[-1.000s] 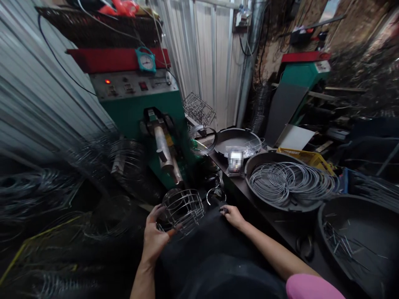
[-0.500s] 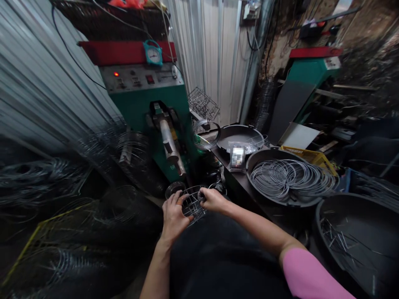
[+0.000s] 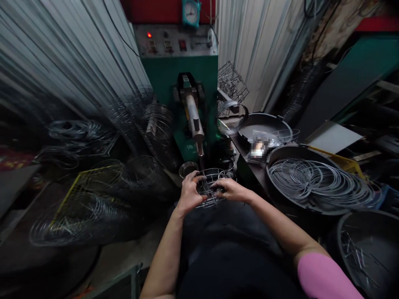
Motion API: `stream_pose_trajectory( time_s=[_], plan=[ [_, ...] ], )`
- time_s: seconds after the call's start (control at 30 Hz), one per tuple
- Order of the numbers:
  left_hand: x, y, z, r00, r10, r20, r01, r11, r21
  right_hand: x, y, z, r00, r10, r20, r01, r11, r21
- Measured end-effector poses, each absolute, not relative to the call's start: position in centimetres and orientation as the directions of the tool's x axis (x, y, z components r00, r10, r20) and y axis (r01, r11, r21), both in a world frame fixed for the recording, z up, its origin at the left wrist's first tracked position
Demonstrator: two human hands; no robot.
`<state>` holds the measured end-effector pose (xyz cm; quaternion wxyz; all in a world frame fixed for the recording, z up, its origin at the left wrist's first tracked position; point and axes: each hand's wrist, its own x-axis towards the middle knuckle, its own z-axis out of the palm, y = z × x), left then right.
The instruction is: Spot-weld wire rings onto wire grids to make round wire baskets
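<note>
A round wire rack point(image 3: 208, 202) with a grid of thin metal rods lies at my lap, just in front of the dark apron. My left hand point(image 3: 190, 193) curls round the rack's left side, thumb at the near edge and fingers at the far edge. From the right, my right hand point(image 3: 233, 191) reaches over the rack with bent fingers and thumb on its wires near the middle. Its fingertips are dark, and any small piece between them cannot be made out. The welding machine's metal arm point(image 3: 193, 114) points down just beyond the rack.
The green machine point(image 3: 156, 74) stands ahead. At right, a dark round pan point(image 3: 274, 199) holds many wire rings; another pan point(image 3: 343, 249) has short rods. Wire baskets point(image 3: 232, 85) stand behind. Stacked wire rings and a yellow crate point(image 3: 67, 195) are at left.
The view has turned left and tipped down, so the machine sits nearer the middle. My right hand's fingers have shifted from a tight pinch on the rack's far side to a looser hold over its middle.
</note>
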<state>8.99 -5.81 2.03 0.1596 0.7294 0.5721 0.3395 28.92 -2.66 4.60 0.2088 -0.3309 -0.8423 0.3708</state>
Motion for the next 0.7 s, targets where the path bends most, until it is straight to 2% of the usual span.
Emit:
stream_pose_trajectory(
  time_s=[0.23,0.43,0.7],
  plan=[
    [8.3,-5.2,1.3,0.139,0.944,0.301,0.696,-0.309,0.648,28.1,-1.9,3.6,-0.735,0.666,0.128,0.449,0.619,-0.645],
    [7.6,-4.4,1.2,0.096,0.962,0.256,0.663,-0.254,0.704,27.7,-0.9,3.1,-0.741,0.646,0.184,0.421,0.660,-0.622],
    [6.5,-2.7,1.1,0.093,0.956,0.279,0.625,-0.274,0.731,26.8,1.3,1.8,-0.770,0.593,0.236,0.404,0.739,-0.539]
  ],
)
